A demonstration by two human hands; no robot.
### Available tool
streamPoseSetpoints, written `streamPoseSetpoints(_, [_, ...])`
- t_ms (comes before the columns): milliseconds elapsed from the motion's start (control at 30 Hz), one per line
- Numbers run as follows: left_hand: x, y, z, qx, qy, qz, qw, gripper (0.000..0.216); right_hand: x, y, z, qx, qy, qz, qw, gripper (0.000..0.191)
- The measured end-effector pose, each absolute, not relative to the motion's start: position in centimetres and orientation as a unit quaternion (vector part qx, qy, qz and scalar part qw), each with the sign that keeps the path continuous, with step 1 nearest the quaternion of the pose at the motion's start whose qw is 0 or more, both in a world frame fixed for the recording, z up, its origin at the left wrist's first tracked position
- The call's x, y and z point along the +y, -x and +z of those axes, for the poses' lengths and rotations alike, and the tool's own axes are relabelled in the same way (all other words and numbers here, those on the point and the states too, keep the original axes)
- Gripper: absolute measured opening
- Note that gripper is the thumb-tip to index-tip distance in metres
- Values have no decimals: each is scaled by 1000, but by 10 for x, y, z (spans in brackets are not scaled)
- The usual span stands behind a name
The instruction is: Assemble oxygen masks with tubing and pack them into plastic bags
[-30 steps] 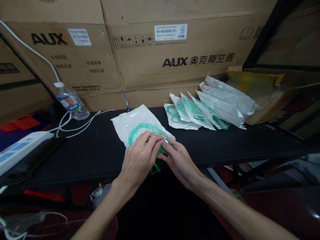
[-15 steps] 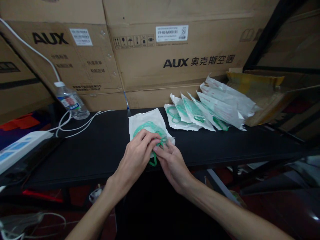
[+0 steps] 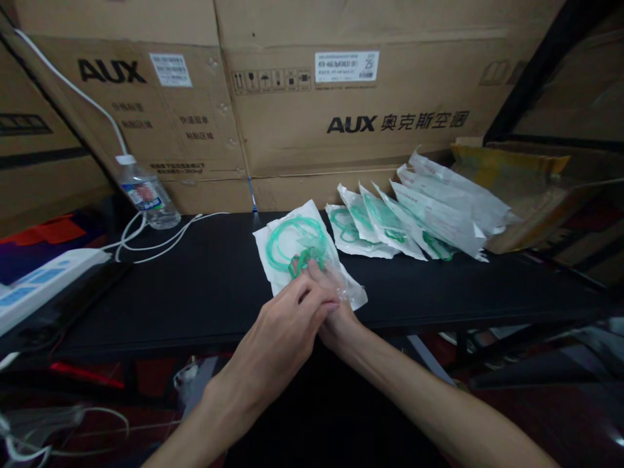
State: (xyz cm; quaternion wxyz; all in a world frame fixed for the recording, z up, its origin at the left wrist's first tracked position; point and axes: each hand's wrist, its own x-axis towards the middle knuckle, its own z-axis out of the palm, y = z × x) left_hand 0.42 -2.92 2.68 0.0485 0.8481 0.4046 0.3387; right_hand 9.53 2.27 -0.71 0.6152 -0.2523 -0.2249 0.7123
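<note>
A white paper-and-clear-film pouch [image 3: 341, 279] lies on the black table in front of me, holding a loop of thin green tubing [image 3: 277, 244]. The fingers of my right hand [image 3: 336, 318] reach into its near opening, under the film, and are closed around the bunched green end of the tubing. Crossing over it, my left hand [image 3: 287, 318] has its fingers curled together at the pouch's mouth, against the right hand. The left fingertips seem to pinch the pouch edge, though they are partly hidden.
Several similar pouches [image 3: 400, 218] with green tubing lean in an overlapping row to the right, beside an open cardboard box [image 3: 526, 195]. At the left are a plastic bottle [image 3: 146, 195], white cables and a power strip [image 3: 49, 279]. Large cartons [image 3: 273, 143] stand behind the table.
My right hand has pushed the green bundle deeper into the pouch. My left hand has drawn back from over the tubing toward the pouch's near opening, uncovering the loop.
</note>
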Motion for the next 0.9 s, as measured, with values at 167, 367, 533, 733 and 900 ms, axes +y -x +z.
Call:
streamPoseSetpoints(167, [-25,11,35,427,-774,461,80,11,41,-93,-13,-203,248,699,639,21])
streamPoseSetpoints(367, [6,44,39,558,-427,613,361,43,54,-98,-7,-212,229,714,626,17])
streamPoseSetpoints(533, [32,41,32,462,-342,548,608,28,53,-96,4,-294,219,753,547,18])
streamPoseSetpoints(733, [57,39,23,458,-280,614,578,27,46,-112,9,-398,265,721,502,20])
streamPoseSetpoints(900, [62,41,19,464,-279,638,548,33,42,-128,10,-515,340,640,457,15])
